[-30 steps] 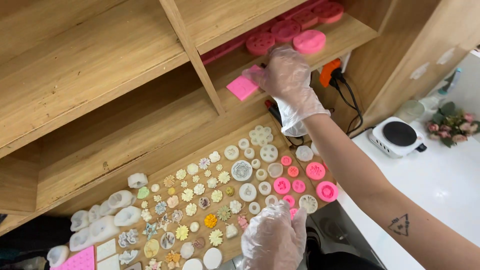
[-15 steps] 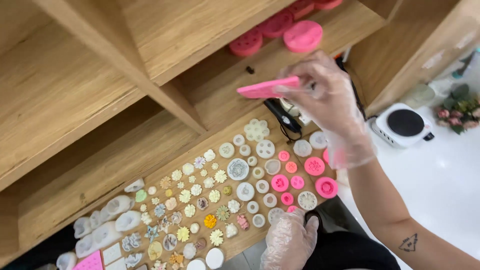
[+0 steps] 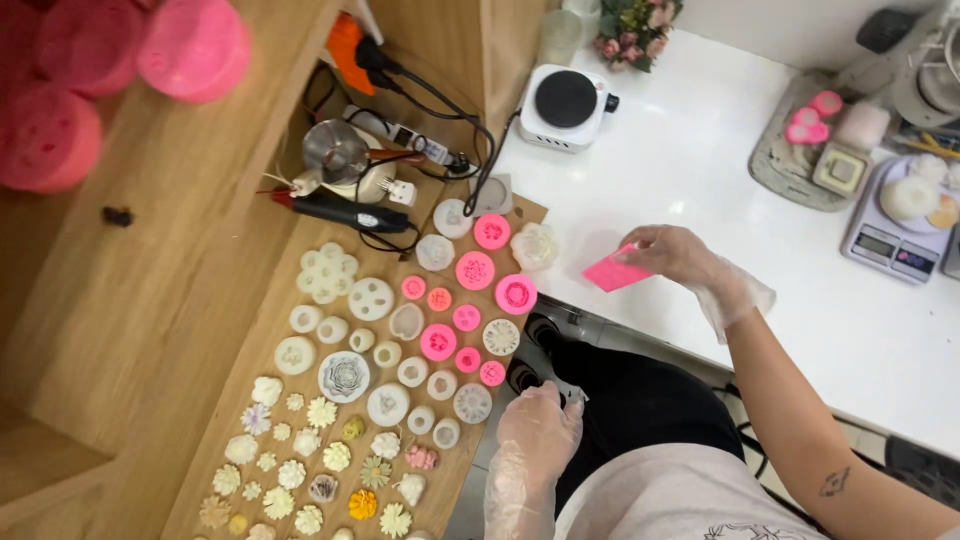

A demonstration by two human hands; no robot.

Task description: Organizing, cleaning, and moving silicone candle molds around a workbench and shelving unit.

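The single head-worn camera looks steeply down from close above onto the wooden shelf (image 3: 150, 330) and white counter (image 3: 700, 180).

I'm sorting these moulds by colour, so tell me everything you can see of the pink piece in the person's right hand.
The pink piece is a flat, roughly rectangular slab in bright pink, matte like silicone. It is held tilted, one long edge towards the camera, above the white counter, not resting on it. The gloved right hand pinches one end with fingertips and thumb; nothing else touches it. Any pattern on its faces is too small to tell.
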